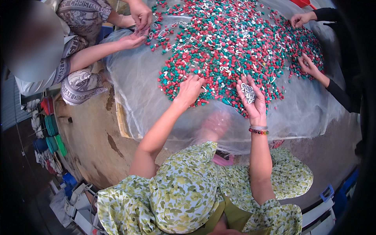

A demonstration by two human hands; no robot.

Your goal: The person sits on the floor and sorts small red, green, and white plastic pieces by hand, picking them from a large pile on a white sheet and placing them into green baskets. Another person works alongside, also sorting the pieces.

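Observation:
A large heap of small red and green plastic pieces (235, 43), mixed with white hook-shaped pieces, lies on a clear plastic sheet (137, 90) over a table. My left hand (190, 90) rests palm down on the near edge of the heap, fingers among the pieces. My right hand (250, 100) is raised palm up just right of it, cupping a small bunch of white hooks (248, 93). A beaded bracelet (258, 131) circles my right wrist.
A person at the far left has both hands (137, 27) in the heap's left edge. Another person in black sleeves works with two hands (307, 64) at the right side. Coloured stacks (53, 133) stand on the floor at left. Blue crates (344, 188) sit at lower right.

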